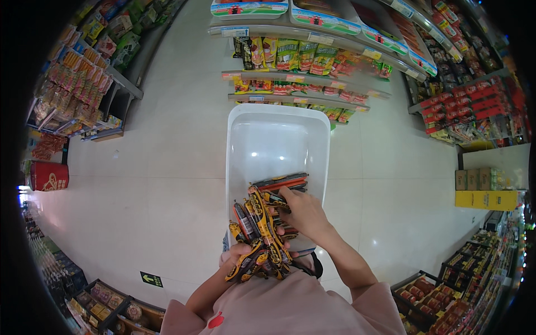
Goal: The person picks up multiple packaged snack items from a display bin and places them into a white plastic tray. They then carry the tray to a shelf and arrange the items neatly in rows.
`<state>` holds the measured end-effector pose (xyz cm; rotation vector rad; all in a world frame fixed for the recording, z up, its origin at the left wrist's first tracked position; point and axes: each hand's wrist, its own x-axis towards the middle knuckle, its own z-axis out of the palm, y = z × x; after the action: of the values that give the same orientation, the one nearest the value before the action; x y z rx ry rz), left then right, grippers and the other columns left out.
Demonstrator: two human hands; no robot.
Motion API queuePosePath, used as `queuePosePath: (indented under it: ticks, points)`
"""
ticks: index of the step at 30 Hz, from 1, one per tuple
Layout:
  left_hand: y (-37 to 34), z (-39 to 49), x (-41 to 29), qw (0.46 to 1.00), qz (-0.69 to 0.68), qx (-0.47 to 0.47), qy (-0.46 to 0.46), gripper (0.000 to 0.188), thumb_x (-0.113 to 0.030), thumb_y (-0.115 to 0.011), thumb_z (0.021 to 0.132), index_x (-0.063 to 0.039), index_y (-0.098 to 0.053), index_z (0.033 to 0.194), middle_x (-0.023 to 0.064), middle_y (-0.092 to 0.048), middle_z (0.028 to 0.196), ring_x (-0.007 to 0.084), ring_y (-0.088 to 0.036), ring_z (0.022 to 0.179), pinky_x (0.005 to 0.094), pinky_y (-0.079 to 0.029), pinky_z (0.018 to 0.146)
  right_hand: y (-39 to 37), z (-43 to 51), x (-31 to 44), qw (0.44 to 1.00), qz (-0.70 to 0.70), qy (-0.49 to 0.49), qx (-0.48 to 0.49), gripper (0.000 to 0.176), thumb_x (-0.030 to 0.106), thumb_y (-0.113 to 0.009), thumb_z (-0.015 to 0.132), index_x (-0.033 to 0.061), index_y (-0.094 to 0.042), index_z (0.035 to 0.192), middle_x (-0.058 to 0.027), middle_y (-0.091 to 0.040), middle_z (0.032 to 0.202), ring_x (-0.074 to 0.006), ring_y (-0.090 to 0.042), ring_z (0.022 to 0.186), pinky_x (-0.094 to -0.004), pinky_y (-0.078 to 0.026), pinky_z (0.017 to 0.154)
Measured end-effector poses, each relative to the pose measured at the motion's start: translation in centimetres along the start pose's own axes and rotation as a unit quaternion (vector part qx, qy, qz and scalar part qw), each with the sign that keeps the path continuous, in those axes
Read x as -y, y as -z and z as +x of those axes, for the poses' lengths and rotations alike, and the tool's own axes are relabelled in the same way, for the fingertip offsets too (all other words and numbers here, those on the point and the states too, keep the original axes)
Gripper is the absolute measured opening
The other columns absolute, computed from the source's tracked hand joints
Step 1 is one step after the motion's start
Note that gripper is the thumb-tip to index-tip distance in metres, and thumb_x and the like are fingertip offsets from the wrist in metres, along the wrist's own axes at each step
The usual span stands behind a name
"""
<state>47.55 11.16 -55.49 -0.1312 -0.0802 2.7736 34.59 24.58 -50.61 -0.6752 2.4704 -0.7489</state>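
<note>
A white plastic tray (272, 142) stretches out in front of my body, its far half bare inside. Several wrapped sausages (289, 182) with black and orange casings lie across its nearer half. My left hand (239, 251) cradles a bundle of yellow-and-black wrapped sausages (263, 220) close to my shirt, its thumb on one side and its fingertips showing on the other. Over the tray, my right hand (307, 213) pinches another yellow-and-black sausage (274, 200) beside the bundle. Its fingertips are partly hidden behind the packs.
Beyond the tray rises a shelf unit with bagged snacks (289, 54) and white display trays (324, 16) on top. Snack racks (83, 79) stand to the left, and hanging red packs (469, 100) to the right. Boxed goods (431, 297) sit behind at right. Pale tiled floor (180, 209) surrounds me.
</note>
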Motion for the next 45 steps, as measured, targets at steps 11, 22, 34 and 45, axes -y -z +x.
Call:
queuePosePath:
  ticks: [11, 22, 34, 45]
  points:
    - [-0.6, 0.3, 0.2, 0.999, 0.037, -0.025, 0.028, 0.085, -0.016, -0.067, 0.069, -0.009, -0.027, 0.142, 0.015, -0.047, 0.13, 0.0366, -0.049, 0.118, 0.0642, -0.029, 0.104, 2.0, 0.7, 0.6, 0.96, 0.273, 0.03, -0.048, 0.031, 0.023, -0.073, 0.081, -0.0041, -0.062, 0.091, -0.0039, -0.061, 0.068, -0.009, -0.055, 0.064, -0.0257, -0.047, 0.062]
    - [-1.8, 0.6, 0.0, 0.992, 0.094, -0.08, 0.02, 0.081, -0.015, -0.064, 0.065, -0.003, -0.032, 0.138, 0.0263, -0.051, 0.123, 0.037, -0.063, 0.095, 0.045, -0.056, 0.079, 2.0, 0.4, -2.0, 0.781, 0.609, -0.099, 0.095, 0.023, 0.013, -0.059, 0.085, -0.0031, -0.054, 0.101, -0.0091, -0.061, 0.078, -0.0045, -0.034, 0.033, -0.0203, -0.032, 0.035]
    - [-1.4, 0.7, -0.3, 0.996, 0.077, -0.028, 0.033, 0.087, -0.026, -0.064, 0.064, -0.004, -0.029, 0.141, 0.0206, -0.046, 0.133, 0.0387, -0.049, 0.119, 0.0573, -0.026, 0.109, 2.2, 0.5, -2.5, 0.653, 0.747, -0.124, 0.025, 0.033, 0.024, -0.047, 0.095, -0.0004, -0.053, 0.116, -0.0118, -0.062, 0.096, -0.0016, -0.034, 0.036, -0.0166, -0.028, 0.032]
    - [-0.1, 0.4, 0.0, 0.999, 0.041, -0.019, 0.026, 0.081, -0.016, -0.065, 0.069, -0.003, -0.029, 0.14, 0.0115, -0.051, 0.128, 0.033, -0.052, 0.116, 0.0637, -0.028, 0.106, 2.4, 1.2, -3.3, 0.622, 0.777, -0.078, -0.058, 0.032, 0.024, -0.05, 0.094, 0.0046, -0.052, 0.119, -0.0131, -0.061, 0.102, -0.0059, -0.043, 0.052, -0.0214, -0.04, 0.052]
